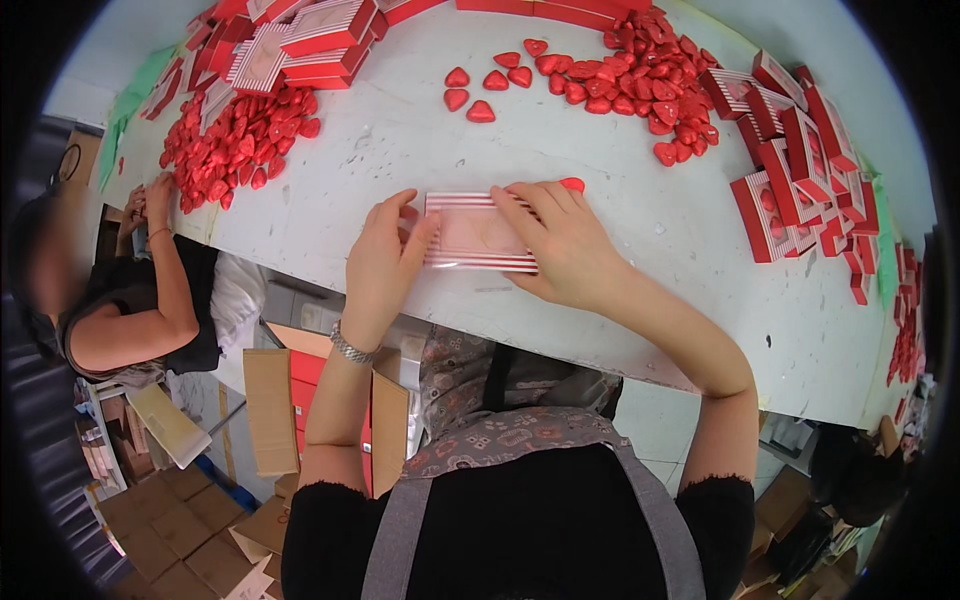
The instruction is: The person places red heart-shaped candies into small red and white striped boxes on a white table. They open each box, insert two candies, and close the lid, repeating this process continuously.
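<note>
A flat gift box (476,231) with red-and-white striped edges and a clear window lies on the white table (390,150) before me. My right hand (559,240) grips its right end, fingers over the top and thumb at the near edge. At the left end is my left hand (390,244), its thumb against the box side and its fingers curled and apart. Through the window the inside looks pale pink, with no red heart visible. One red foil heart (573,184) shows partly behind my right hand.
Foil-wrapped hearts lie in a right pile (645,75) and a left pile (232,142). Striped boxes are heaped at the left (322,37) and right (802,165). A co-worker (142,300) sits at the left. Below the table edge stands an open cardboard carton (268,405).
</note>
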Action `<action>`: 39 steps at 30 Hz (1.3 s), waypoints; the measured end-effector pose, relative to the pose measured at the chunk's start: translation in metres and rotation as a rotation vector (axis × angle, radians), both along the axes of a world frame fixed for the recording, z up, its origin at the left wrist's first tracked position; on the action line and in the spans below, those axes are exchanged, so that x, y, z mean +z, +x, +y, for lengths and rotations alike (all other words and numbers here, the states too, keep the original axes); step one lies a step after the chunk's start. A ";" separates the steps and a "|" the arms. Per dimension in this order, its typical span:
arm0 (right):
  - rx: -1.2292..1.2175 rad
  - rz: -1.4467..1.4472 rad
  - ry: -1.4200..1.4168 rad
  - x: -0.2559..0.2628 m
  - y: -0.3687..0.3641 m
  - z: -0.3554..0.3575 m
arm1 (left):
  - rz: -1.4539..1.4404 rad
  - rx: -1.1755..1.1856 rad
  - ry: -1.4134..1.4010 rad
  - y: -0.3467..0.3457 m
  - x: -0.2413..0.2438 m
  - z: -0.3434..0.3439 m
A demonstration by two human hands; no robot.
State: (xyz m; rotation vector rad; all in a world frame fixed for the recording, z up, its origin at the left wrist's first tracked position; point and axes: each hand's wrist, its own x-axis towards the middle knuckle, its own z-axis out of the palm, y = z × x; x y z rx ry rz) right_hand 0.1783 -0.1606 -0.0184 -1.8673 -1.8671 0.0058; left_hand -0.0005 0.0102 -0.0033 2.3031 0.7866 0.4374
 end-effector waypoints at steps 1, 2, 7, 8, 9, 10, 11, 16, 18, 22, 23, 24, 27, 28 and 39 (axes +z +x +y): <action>0.080 -0.130 0.041 0.002 0.005 0.000 | -0.044 -0.015 0.045 -0.003 0.002 -0.002; 0.160 -0.259 0.082 0.005 0.009 0.001 | -0.043 -0.088 0.044 -0.003 0.007 0.000; -0.127 -0.046 0.119 0.024 -0.002 0.004 | -0.119 -0.135 0.349 0.012 0.011 -0.006; -0.196 0.160 0.070 0.023 -0.013 0.001 | -0.108 -0.163 0.190 0.019 0.008 -0.006; -0.246 0.090 -0.003 0.024 -0.026 -0.004 | -0.099 -0.192 0.025 0.027 0.003 -0.006; -0.294 0.024 -0.072 0.024 -0.040 -0.009 | -0.086 -0.220 -0.137 0.031 0.000 -0.006; -0.309 -0.012 -0.109 0.025 -0.046 -0.012 | -0.084 -0.210 -0.027 0.031 0.000 -0.007; -0.185 -0.041 -0.088 0.025 -0.042 -0.016 | 0.024 -0.143 -0.491 0.021 -0.003 -0.010; -0.042 0.005 -0.019 0.019 -0.021 -0.009 | -0.001 -0.101 -0.625 0.012 -0.007 -0.008; 0.053 0.085 -0.037 0.019 -0.010 -0.014 | -0.031 0.026 -0.886 -0.002 0.005 -0.011; 0.007 0.080 -0.069 0.022 -0.010 -0.018 | -0.032 0.027 -0.935 -0.008 0.005 -0.007; 0.011 0.090 -0.056 0.021 -0.009 -0.023 | -0.029 0.019 -0.987 -0.016 0.003 -0.001; 0.004 0.081 -0.010 0.015 -0.009 -0.034 | 0.004 0.017 -0.929 -0.027 0.003 0.004; -0.011 0.049 0.009 0.013 -0.009 -0.036 | 0.018 0.020 -0.872 -0.029 0.003 0.004; 0.048 0.104 0.043 0.011 -0.001 -0.040 | 0.093 -0.579 0.474 0.007 0.012 -0.023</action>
